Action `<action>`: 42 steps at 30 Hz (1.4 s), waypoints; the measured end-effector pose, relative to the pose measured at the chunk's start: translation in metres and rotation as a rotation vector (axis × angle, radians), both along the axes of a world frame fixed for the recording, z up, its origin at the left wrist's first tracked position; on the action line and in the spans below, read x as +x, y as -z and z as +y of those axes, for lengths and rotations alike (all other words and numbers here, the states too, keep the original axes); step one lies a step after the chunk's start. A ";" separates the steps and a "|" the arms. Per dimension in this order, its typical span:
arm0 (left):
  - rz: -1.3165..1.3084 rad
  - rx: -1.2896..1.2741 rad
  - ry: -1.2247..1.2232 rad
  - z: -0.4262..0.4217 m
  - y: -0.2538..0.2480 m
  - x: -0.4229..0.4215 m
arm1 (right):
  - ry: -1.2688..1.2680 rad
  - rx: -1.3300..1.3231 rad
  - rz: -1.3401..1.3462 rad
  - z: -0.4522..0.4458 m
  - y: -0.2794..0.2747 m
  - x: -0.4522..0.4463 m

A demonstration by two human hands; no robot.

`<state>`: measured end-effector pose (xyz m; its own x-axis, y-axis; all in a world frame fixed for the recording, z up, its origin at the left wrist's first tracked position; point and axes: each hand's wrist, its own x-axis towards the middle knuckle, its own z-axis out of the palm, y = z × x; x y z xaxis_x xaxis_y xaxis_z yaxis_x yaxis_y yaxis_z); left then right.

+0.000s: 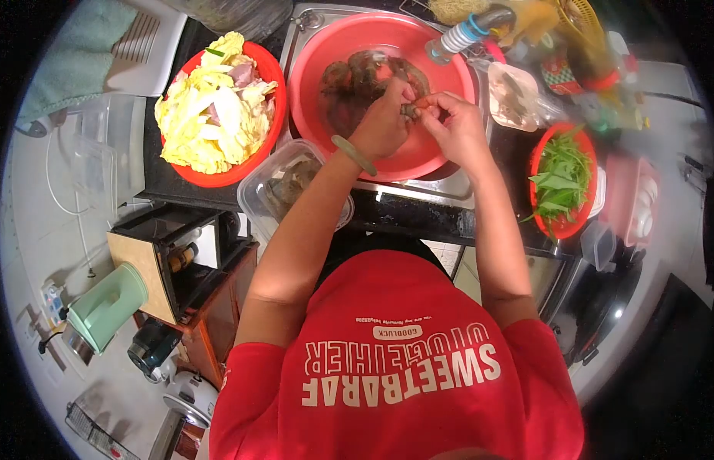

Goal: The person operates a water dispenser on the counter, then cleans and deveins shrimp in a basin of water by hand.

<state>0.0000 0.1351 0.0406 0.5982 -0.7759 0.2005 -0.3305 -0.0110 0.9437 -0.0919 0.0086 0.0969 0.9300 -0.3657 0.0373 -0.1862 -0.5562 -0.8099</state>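
Both hands meet over a large pink basin (315, 57) set in the sink. My left hand (384, 123), with a pale bangle at its wrist, is closed on a small greyish piece, perhaps a shrimp (409, 111). The fingers of my right hand (453, 126) pinch the orange-brown end of the same piece. Dark, wet pieces (349, 84) lie in the basin just beyond my left hand; their kind is hard to make out. Under my left forearm, a clear plastic container (253, 192) holds more greyish pieces.
A red bowl of cabbage leaves (215, 123) stands left of the basin. The faucet (457, 42) reaches over the basin's upper right. To the right are a white tray (513, 96) and a red bowl of green leaves (562, 180). The counter edge runs below the sink.
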 end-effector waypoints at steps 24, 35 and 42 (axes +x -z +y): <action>0.051 0.050 -0.021 0.006 -0.019 0.003 | 0.187 0.111 -0.031 0.006 0.025 0.001; 0.159 -0.074 -0.036 0.010 -0.015 0.009 | 0.258 0.550 -0.109 0.000 0.021 0.000; 0.232 -0.041 -0.018 0.008 -0.011 0.008 | 0.186 0.208 0.022 0.004 0.019 -0.001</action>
<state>0.0077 0.1431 0.0513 0.6457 -0.7586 0.0873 -0.1049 0.0251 0.9942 -0.0925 0.0126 0.0784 0.8461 -0.5276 -0.0757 -0.2883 -0.3335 -0.8976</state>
